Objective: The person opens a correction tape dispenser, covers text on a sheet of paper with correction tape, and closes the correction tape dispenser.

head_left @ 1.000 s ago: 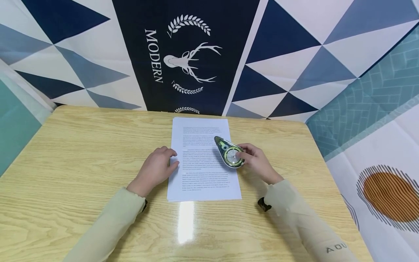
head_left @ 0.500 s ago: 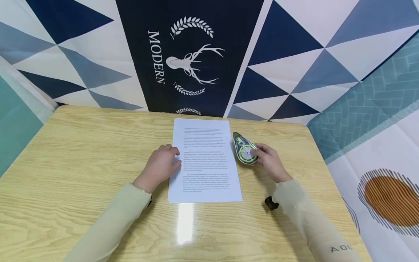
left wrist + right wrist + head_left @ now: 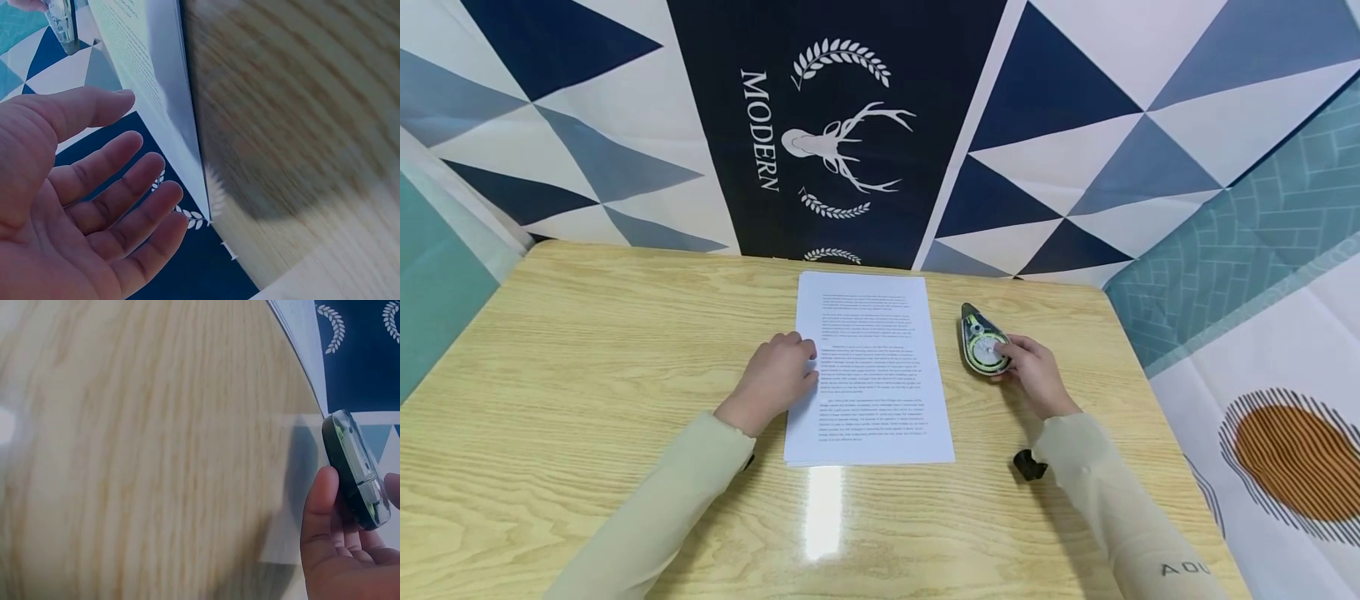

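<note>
A correction tape dispenser (image 3: 985, 343), teardrop-shaped and clear with a green wheel inside, is held by my right hand (image 3: 1039, 377) to the right of the paper. In the right wrist view its narrow side (image 3: 356, 472) shows between the thumb and fingers, above the wood. A stack of printed white sheets (image 3: 872, 375) lies on the table. My left hand (image 3: 775, 377) hovers at the stack's left edge with loosely bent fingers. The left wrist view shows that hand (image 3: 106, 200) holding nothing, its palm visible beside the sheets (image 3: 159, 69).
The wooden table (image 3: 625, 350) extends on both sides of the paper. Behind it hangs a patterned cloth (image 3: 835, 142) with a deer head and triangles. A dark wrist-worn device (image 3: 1030, 465) sits below the right sleeve.
My right hand has carried the correction tape dispenser rightward, from over the sheets to above the bare wood. My left hand stays near the stack's left edge, shifted slightly right.
</note>
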Tool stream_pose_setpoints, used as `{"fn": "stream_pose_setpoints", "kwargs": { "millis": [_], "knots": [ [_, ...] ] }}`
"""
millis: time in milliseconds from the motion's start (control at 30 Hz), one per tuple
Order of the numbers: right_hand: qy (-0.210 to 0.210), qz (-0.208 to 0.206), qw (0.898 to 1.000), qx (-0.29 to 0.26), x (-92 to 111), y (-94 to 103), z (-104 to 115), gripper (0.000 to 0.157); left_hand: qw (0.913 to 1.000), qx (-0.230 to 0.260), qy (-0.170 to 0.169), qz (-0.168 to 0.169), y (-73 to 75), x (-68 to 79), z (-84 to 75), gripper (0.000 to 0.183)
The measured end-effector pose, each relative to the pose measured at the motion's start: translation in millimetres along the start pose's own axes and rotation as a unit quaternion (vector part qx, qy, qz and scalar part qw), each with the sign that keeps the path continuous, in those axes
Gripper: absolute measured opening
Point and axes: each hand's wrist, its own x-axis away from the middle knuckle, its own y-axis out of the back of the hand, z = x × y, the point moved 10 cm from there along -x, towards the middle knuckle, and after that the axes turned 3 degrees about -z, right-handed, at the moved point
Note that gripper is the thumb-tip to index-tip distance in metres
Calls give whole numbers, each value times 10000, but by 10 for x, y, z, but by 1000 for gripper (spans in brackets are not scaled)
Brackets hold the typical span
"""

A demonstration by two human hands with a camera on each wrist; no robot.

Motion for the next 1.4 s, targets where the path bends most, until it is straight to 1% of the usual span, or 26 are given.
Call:
{"fn": "stream_pose_setpoints", "kwargs": {
  "millis": [133,233,567,833,933,1067,1233,1400],
  "knots": [
    [-104,-77,9999,-114,-6,57,-46,53,9998,-92,19,197,-33,-14,-17,20],
    [-192,-114,9997,-103,-17,88,-82,53,9994,-164,18,314,-51,-18,-32,20],
    [-333,-256,9990,149,-31,126,-133,57,9988,-222,-11,436,-73,-26,-56,17],
    [-498,-491,9947,749,-33,203,-178,56,9986,-197,-18,483,-73,-38,-60,16],
    [-584,-583,9897,1168,-31,234,-199,55,9984,-210,-25,529,-86,-34,-68,16],
    [-713,-657,9805,1708,-26,258,-225,56,9979,-224,-19,605,-111,-20,-77,15],
    [-818,-756,9750,1921,-14,273,-231,58,9977,-239,8,634,-122,-12,-76,15],
    [-790,-776,9709,2123,4,269,-205,58,9975,-281,9,643,-137,-14,-71,16]
  ]
}}
